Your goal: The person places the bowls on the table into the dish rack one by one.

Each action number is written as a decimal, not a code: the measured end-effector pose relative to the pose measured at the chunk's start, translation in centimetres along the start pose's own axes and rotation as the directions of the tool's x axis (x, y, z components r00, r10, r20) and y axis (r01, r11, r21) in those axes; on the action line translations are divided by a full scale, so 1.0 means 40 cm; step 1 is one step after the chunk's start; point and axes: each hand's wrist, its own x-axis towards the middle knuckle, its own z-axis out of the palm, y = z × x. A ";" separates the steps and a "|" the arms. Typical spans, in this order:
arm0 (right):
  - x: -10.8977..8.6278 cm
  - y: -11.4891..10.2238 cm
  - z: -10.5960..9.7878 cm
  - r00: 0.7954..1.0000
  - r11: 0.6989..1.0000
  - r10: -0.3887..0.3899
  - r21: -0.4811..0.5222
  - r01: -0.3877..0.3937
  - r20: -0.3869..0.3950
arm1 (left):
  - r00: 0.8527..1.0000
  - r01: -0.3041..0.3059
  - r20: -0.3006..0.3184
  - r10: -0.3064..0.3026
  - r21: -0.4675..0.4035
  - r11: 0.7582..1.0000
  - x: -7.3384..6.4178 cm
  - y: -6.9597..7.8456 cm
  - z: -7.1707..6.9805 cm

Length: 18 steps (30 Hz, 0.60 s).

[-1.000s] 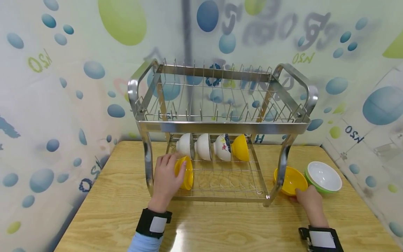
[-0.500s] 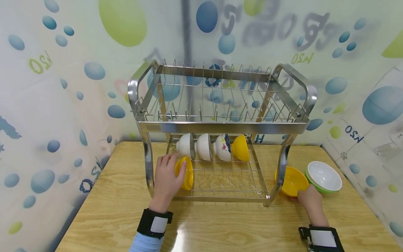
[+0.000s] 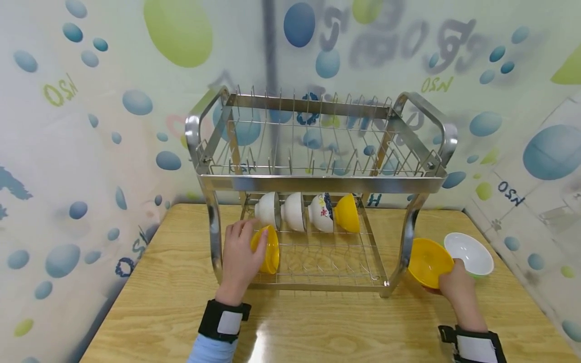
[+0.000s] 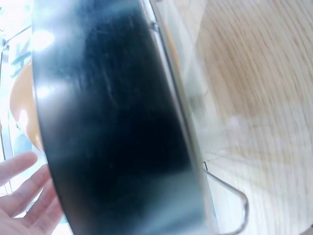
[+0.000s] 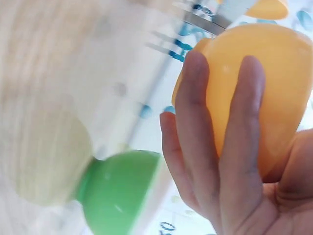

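Note:
In the head view my left hand (image 3: 240, 257) is at a yellow bowl (image 3: 271, 254) standing on edge in the lower rack's front left. Its thumb overlaps the bowl's side. Loosely extended fingers (image 4: 30, 188) show close to that bowl in the left wrist view, where a dark metal bar hides much of it. At the right, my right hand (image 3: 457, 285) holds another yellow bowl (image 3: 428, 262), thumb at the rim and fingers spread under the outside, as the right wrist view shows. Beside it is a white bowl (image 3: 469, 252) with a green outside (image 5: 120, 188).
A two-tier metal dish rack (image 3: 322, 184) stands mid-table. Along its lower back row are two white bowls (image 3: 294, 212), a flowered bowl (image 3: 321, 212) and a yellow one (image 3: 347, 213), all on edge. The rack's right leg (image 3: 406, 237) rises close to the held bowl.
My right hand has lifted the yellow bowl and shifted it slightly right and nearer, so it now overlaps the white-and-green bowl. The left hand stays nearly still.

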 end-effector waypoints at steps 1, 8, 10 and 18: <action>-0.004 -0.005 -0.004 1.000 1.000 -0.003 0.030 0.003 0.010 | 1.000 0.000 -0.007 0.000 -0.001 1.000 0.001 0.001 0.001; -0.036 -0.037 -0.028 0.999 0.999 -0.043 0.010 0.043 -0.008 | 0.999 0.026 -0.024 -0.027 -0.014 1.000 0.009 0.015 0.012; -0.046 -0.047 -0.033 0.999 0.999 -0.043 0.002 0.043 -0.021 | 0.999 0.043 -0.011 -0.043 -0.028 0.999 0.011 0.023 0.015; -0.086 -0.074 -0.056 0.998 0.999 -0.024 -0.033 0.022 -0.050 | 0.998 0.060 0.000 -0.061 -0.080 0.995 0.015 0.053 0.027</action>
